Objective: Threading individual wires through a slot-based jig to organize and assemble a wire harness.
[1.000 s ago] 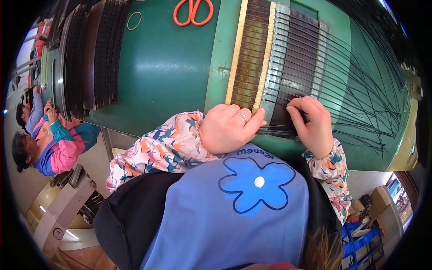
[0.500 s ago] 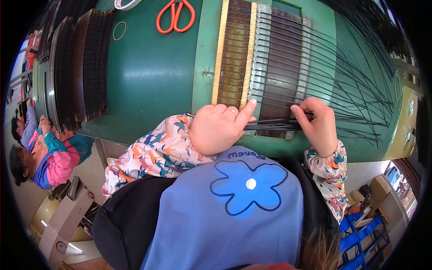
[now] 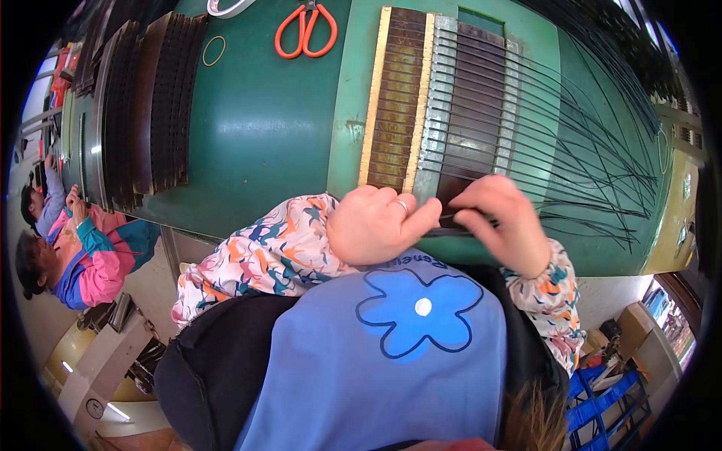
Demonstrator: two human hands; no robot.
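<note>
Thin black wires (image 3: pixel 476 110) lie side by side in the slots of a metal comb strip (image 3: pixel 440 94) on a jig. The jig's dark slotted block (image 3: pixel 398 98) has a brass-coloured strip along each side. My left hand (image 3: pixel 383 225), with a ring on one finger, is curled at the near end of the jig. It closes on a small bunch of black wires, mostly hidden by my fingers. Close beside it, my right hand (image 3: pixel 505 225) bends its thumb and fingers around the wires near my left fingertips. Their exact grip is partly hidden and slightly blurred.
Loose wire ends (image 3: pixel 602 173) fan out and cross at the right. Orange-handled scissors (image 3: pixel 306 34), a rubber band (image 3: pixel 213 51) and a white tape roll (image 3: pixel 229 6) lie on the green table (image 3: pixel 259 150). Stacked dark slotted plates (image 3: pixel 154 105) stand left; two people sit beyond.
My right hand has moved left and toward me, from the wires on the jig to my left fingertips. My left hand has shifted slightly right and nearer. The whole view has shifted slightly.
</note>
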